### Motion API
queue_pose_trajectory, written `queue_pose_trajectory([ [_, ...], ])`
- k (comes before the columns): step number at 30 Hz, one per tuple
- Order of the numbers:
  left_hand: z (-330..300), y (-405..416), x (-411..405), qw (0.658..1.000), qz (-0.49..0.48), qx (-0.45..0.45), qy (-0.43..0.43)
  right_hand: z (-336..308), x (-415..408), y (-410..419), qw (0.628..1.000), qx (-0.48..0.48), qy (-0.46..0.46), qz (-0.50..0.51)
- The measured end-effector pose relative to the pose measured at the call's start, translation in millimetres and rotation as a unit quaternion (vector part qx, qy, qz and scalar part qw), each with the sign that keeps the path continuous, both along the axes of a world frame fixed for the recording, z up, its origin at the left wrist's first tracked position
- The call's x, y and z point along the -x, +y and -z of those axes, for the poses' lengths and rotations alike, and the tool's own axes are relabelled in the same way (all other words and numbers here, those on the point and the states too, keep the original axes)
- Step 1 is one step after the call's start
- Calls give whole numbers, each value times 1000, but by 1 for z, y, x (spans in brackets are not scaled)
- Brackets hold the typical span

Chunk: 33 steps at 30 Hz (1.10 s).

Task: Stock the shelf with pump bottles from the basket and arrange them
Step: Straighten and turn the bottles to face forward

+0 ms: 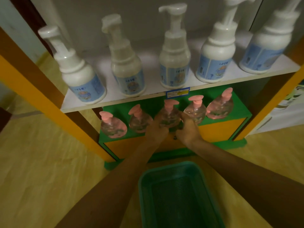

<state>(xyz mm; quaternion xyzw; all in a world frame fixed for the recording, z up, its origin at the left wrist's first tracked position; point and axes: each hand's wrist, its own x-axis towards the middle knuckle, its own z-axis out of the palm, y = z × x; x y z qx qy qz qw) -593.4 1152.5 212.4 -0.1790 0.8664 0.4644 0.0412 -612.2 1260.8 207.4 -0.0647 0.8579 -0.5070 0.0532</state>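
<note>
Several clear round pump bottles with pink pumps stand in a row on the green lower shelf [230,119]. Both my hands hold the middle pump bottle [169,115]: my left hand [157,129] wraps its left side and my right hand [187,130] its right side. Close by stand a bottle on the left [139,121] and a bottle on the right [195,111]. The green basket [174,171] sits on the floor below my arms, and no bottles show inside it.
The white upper shelf [115,99] carries several white pump bottles with blue labels, such as one white bottle [174,63], and overhangs the lower row. Orange and brown shelf posts [54,102] flank both sides. Wood floor lies around the basket.
</note>
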Motion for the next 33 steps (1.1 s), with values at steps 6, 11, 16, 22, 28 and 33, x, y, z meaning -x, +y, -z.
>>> queue_pose_trajectory([
  [6, -7, 2, -3, 999, 31, 20, 11, -1, 3, 3, 1000, 15, -6, 5],
  [11, -11, 5, -5, 999, 48, 13, 3, 6, 8, 9, 1000, 16, -2, 3],
  [16, -13, 9, -6, 997, 67, 20, 11, 6, 9, 11, 1000, 10, 2, 15],
  [22, -4, 6, -4, 998, 55, -4, 14, 3, 5, 10, 1000, 1, 8, 16],
  [28, -6, 11, -10, 997, 9, 23, 73, 3, 3, 13, 1000, 13, 14, 13],
  [33, -6, 42, -24, 984, -49, 10, 171, 11, -1, 43, 979, -20, 101, 179],
])
